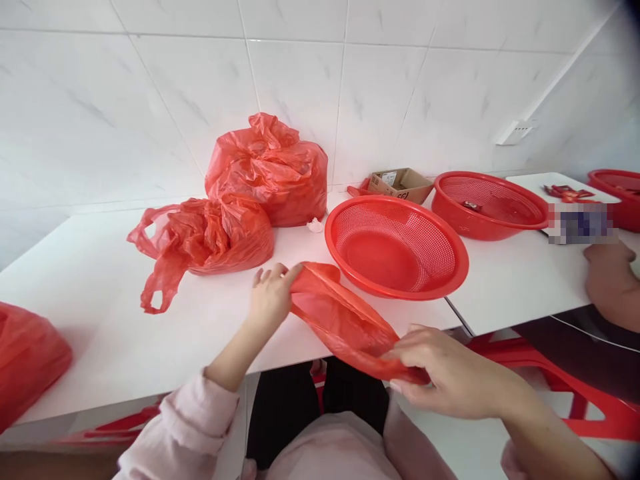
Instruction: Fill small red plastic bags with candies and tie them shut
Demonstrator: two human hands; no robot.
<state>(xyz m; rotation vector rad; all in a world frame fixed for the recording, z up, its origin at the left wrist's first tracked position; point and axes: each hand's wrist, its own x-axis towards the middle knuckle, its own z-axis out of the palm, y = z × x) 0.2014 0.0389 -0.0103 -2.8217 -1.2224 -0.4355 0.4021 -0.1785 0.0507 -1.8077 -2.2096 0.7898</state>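
1. Left hand (270,297) pinched the far-left end of a thin red plastic bag (345,317) between thumb and fingers.
2. The right hand (445,370) pinched its near-right end, so the mouth was drawn out into a long slot.
3. The bag hung across the near edge of the white table (100,347), on the near side of a red plastic colander (437,240); whether they touched, I could not tell.
4. Its film looked very light, limp and slightly slippery, probably easy to tear under a hard pull.
5. The rim at both ends seemed the best hold.
6. Two bulging red bags, one far (270,173) and one nearer (220,233), sat to the left.
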